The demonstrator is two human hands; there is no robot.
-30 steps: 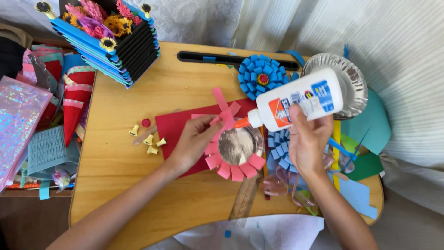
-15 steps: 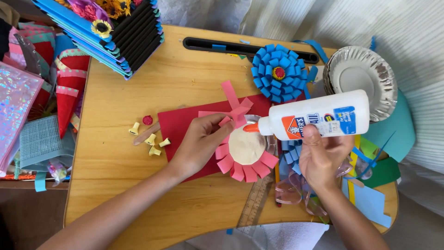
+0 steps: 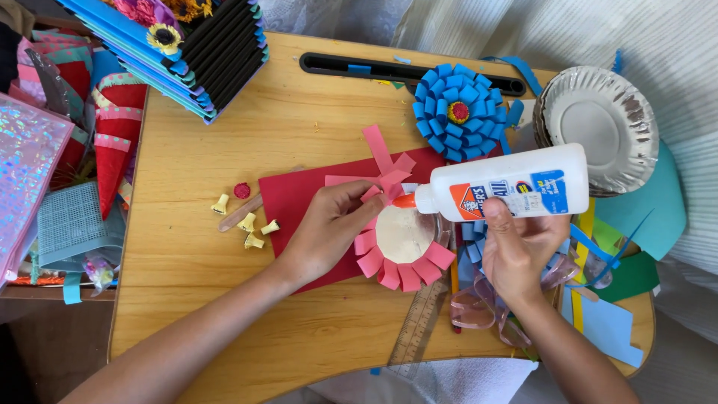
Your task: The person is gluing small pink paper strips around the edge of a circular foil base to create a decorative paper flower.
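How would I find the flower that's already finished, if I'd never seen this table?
Start at the wooden table and look along its far edge for the long black slot. Just below the slot's right end, left of the stack of silver paper plates, lies the blue looped-paper flower. Unlike the pink flower, it has a yellow and red centre.

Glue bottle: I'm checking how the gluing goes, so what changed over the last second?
The right hand tipped the glue bottle from slanted to level, nozzle at the pink paper flower. The left hand kept pressing the flower's petals down; blue flower unmoved.
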